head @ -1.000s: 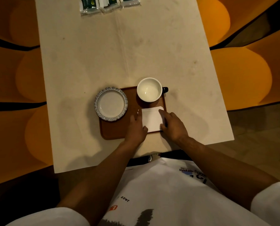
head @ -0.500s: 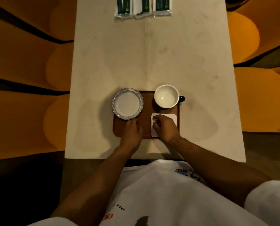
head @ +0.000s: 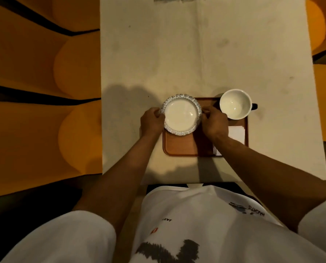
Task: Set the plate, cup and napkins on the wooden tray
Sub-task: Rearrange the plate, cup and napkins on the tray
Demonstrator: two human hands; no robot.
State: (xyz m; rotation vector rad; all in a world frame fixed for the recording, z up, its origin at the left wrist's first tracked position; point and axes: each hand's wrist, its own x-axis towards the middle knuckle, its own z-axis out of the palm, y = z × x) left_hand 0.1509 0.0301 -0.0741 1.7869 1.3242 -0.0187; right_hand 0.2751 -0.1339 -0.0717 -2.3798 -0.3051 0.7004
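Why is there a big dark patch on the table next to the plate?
Head view: that patch is a shadow on the table, left of the plate, so the light comes from the right; the picture is dim and orange, with the plate shining.

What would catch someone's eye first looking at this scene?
Both hands gripping the white plate stand out: the left hand at its left rim, the right hand at its right, over the wooden tray's far-left corner. The white cup sits at the tray's far-right corner, a napkin just nearer.
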